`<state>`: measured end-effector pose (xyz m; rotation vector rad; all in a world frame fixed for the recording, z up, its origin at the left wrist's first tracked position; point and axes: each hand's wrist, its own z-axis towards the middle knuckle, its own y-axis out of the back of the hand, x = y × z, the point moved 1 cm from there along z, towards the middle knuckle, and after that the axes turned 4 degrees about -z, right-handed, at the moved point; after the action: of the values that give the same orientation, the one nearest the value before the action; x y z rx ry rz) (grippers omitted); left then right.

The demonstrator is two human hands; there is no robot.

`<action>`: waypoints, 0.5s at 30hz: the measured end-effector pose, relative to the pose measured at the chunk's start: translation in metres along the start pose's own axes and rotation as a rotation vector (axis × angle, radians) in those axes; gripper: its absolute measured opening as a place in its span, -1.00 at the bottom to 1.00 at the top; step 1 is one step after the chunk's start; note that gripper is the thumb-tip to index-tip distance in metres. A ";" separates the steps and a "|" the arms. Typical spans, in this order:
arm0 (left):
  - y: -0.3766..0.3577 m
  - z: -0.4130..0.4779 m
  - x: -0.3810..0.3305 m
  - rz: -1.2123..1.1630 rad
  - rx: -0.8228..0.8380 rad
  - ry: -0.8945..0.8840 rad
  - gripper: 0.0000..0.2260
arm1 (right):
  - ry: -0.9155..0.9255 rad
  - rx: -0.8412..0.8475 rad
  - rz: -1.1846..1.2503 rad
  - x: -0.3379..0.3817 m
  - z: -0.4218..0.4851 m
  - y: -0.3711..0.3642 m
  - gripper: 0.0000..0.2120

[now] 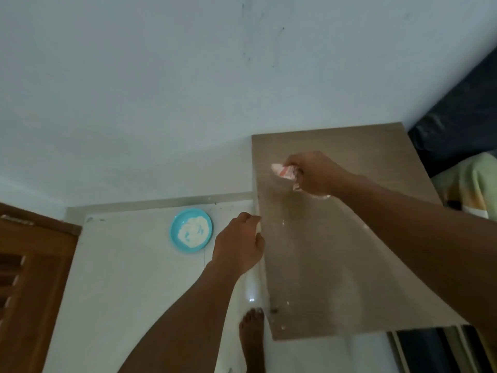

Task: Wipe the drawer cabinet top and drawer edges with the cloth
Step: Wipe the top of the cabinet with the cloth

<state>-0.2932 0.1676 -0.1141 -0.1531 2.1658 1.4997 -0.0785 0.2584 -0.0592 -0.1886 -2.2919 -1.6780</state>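
Note:
The drawer cabinet's brown top (349, 265) fills the right half of the view, seen from above, with a few wet glints on it. My right hand (317, 175) grips a bunched white and orange cloth (282, 171) and presses it on the top near its far left corner. My left hand (239, 246) rests at the cabinet's left edge with its fingers curled over that edge. An open drawer (430, 345) shows dark below the top's near right edge.
A turquoise plate (191, 229) with white powder lies on the white floor left of the cabinet. A brown wooden door (29, 278) stands at far left. A dark mattress (462, 111) and a yellow-green cloth (470, 184) lie right. My bare foot (252, 337) stands by the cabinet.

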 end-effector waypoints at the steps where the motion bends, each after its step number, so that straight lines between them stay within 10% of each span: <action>1: 0.010 0.016 0.006 0.009 0.004 0.001 -0.60 | -0.006 -0.033 -0.002 0.002 0.024 0.005 -0.62; 15: 0.030 0.092 0.046 -0.033 0.088 -0.027 -0.59 | -0.027 -0.053 -0.051 -0.007 0.090 -0.071 -0.49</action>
<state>-0.3131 0.2706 -0.1346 -0.1373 2.1930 1.3773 -0.1057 0.3220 -0.1504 -0.1657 -2.2913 -1.7733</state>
